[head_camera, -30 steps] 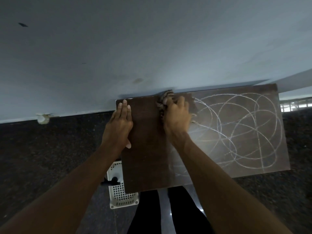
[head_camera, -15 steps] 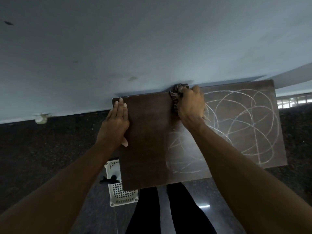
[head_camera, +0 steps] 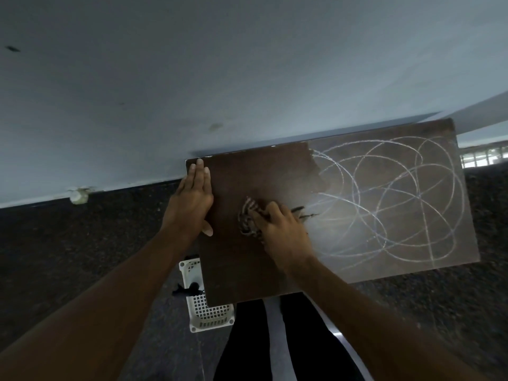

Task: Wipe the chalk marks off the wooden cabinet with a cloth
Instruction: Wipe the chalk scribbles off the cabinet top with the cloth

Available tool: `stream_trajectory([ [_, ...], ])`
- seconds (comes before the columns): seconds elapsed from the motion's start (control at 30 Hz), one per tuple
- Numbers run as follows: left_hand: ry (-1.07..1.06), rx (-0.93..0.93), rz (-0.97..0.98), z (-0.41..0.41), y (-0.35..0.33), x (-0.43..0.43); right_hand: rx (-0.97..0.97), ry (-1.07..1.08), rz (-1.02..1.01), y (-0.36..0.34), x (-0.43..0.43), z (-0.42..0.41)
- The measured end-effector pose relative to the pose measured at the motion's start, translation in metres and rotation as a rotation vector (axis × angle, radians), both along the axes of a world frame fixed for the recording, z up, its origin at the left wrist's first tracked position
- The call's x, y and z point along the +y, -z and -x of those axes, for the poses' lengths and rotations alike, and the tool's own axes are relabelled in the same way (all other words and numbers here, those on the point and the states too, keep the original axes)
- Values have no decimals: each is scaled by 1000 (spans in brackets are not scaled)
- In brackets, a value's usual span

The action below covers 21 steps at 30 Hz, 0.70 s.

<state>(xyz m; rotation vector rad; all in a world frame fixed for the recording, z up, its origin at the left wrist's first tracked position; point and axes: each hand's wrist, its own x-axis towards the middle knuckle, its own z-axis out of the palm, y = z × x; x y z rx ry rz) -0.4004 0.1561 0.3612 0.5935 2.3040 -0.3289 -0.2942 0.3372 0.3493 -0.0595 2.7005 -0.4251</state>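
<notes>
My right hand (head_camera: 283, 232) is bunched around the cloth (head_camera: 248, 218), pressing it flat on the cabinet (head_camera: 239, 270) top near its middle. My left hand (head_camera: 192, 199) lies open and flat, holding nothing, on the top's left edge at about 9 o'clock from the cloth, bracing the piece. The chalk marks (head_camera: 390, 199) lie from about 1 to 4 o'clock of my right hand, starting just beside my knuckles and looping out to the far right edge. The top's long axis runs left to right, so the unwiped stretch lies along it. My right hand is the nearer one by far. I judge the coming stroke should carry the cloth toward 3 o'clock, into the loops.
</notes>
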Motion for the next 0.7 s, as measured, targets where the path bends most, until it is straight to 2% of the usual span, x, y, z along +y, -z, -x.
stream_trajectory([
  [0.1, 16, 15, 4, 0, 1, 1, -12, 87, -55, 2, 28, 7],
  [0.23, 35, 44, 19, -1, 1, 2, 34, 364, -117, 3, 55, 62],
  [0.3, 34, 35, 28, -1, 1, 2, 55, 413, -127, 0, 53, 84],
  [0.47, 24, 32, 26, 0, 2, 4, 55, 370, -102, -6, 22, 71],
  [0.57, 39, 40, 38, 1, 3, 5, 40, 254, -7, -7, -4, 29],
  [0.7, 52, 37, 35, 2, 4, 1, -71, 191, 56, -3, -34, -50],
])
